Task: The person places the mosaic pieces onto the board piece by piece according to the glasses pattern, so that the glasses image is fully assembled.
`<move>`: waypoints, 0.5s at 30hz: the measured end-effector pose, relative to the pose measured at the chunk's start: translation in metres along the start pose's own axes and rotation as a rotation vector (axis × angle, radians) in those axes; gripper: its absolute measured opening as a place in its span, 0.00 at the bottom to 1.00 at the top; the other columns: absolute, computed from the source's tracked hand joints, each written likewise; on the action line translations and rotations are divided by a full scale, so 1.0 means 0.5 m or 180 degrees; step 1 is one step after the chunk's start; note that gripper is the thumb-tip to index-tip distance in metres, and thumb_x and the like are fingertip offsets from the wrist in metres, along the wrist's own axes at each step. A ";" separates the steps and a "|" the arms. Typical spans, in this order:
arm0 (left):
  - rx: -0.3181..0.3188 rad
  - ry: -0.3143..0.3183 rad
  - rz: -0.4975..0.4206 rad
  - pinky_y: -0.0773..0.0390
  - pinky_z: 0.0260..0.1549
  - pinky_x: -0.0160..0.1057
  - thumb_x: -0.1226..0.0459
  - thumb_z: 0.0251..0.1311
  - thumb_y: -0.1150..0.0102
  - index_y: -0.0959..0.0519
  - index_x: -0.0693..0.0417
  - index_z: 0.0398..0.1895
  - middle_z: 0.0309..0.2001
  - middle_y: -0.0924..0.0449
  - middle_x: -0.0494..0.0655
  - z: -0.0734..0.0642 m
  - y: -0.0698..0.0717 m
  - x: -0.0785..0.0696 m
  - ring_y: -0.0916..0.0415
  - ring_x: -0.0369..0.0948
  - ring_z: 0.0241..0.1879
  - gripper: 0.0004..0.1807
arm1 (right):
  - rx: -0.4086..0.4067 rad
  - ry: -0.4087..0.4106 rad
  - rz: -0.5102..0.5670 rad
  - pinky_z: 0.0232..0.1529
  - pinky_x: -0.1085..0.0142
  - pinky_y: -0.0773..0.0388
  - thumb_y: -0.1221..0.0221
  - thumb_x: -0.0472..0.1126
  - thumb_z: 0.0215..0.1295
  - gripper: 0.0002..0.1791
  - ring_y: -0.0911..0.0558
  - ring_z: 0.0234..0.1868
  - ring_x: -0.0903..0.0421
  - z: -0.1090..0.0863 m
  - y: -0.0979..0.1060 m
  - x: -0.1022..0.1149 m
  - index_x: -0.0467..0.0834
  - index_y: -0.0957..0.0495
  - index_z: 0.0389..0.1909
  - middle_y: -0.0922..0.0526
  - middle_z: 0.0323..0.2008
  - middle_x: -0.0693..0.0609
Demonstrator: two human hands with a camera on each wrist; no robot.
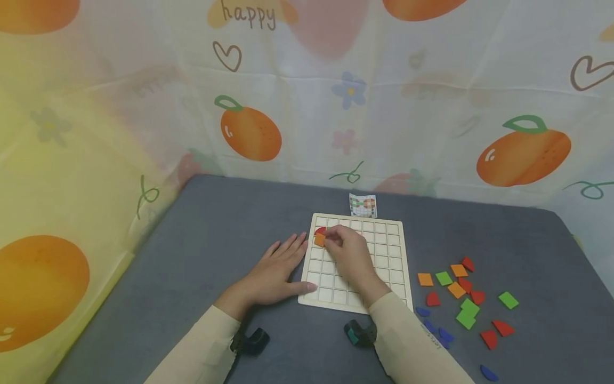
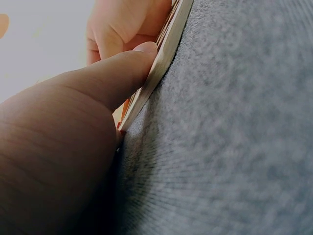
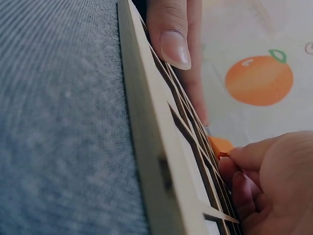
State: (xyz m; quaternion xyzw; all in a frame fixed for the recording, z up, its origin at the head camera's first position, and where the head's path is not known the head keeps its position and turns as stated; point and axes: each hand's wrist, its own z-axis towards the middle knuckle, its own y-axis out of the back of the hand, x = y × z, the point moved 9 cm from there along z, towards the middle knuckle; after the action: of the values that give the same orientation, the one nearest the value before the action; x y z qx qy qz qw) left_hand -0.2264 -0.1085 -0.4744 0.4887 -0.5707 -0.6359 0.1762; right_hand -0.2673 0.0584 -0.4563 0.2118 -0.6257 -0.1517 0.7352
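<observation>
The word "happy" [image 1: 248, 16], in brown handwritten-style lowercase, stands on the patterned backdrop [image 1: 307, 133] at the far side, left of centre; small dark lettering [image 1: 430, 335] on the right sleeve [image 1: 408, 336], near right, is too small to read

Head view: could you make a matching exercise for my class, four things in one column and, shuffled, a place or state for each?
1. Left hand
2. Right hand
3. Picture card
4. Blue half-round pieces

A. Scattered to the right of the wooden grid board
B. Pinching an orange square
C. At the board's far edge
D. Touching the board's left edge

Pairs: 1-D, 2-B, 3-C, 4-A
</observation>
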 end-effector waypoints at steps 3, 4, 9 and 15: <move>-0.0001 -0.0010 -0.0001 0.66 0.80 0.59 0.30 0.72 0.43 0.52 0.55 0.90 0.89 0.62 0.45 0.000 0.001 -0.001 0.69 0.45 0.86 0.58 | 0.0049 0.0069 -0.0037 0.54 0.52 0.16 0.34 0.35 0.77 0.10 0.14 0.51 0.52 -0.001 -0.001 0.006 0.43 0.12 0.55 0.12 0.50 0.51; -0.0002 -0.0012 -0.0005 0.66 0.80 0.59 0.30 0.72 0.43 0.52 0.55 0.90 0.89 0.62 0.45 0.000 0.001 -0.001 0.70 0.45 0.86 0.58 | 0.0066 0.0092 -0.0038 0.55 0.51 0.16 0.34 0.34 0.77 0.11 0.14 0.51 0.52 -0.001 -0.002 0.007 0.43 0.12 0.55 0.13 0.51 0.51; 0.0009 -0.0028 -0.0046 0.66 0.80 0.59 0.30 0.72 0.44 0.51 0.55 0.90 0.89 0.62 0.44 0.000 0.003 -0.001 0.69 0.45 0.86 0.57 | 0.0116 0.0137 -0.0079 0.56 0.51 0.17 0.36 0.35 0.78 0.13 0.15 0.52 0.51 -0.002 -0.006 0.007 0.44 0.12 0.58 0.15 0.52 0.52; 0.0014 -0.0016 -0.0056 0.66 0.80 0.59 0.30 0.72 0.43 0.51 0.55 0.90 0.89 0.61 0.45 0.001 0.002 0.001 0.69 0.45 0.86 0.57 | 0.0102 0.0151 -0.0073 0.57 0.52 0.18 0.37 0.36 0.78 0.13 0.16 0.52 0.52 -0.003 -0.007 0.005 0.45 0.12 0.58 0.17 0.51 0.54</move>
State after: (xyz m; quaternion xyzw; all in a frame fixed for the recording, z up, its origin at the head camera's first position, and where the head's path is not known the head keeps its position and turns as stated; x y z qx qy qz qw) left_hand -0.2275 -0.1087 -0.4738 0.4925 -0.5683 -0.6374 0.1682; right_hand -0.2653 0.0545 -0.4561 0.2343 -0.6080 -0.1451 0.7446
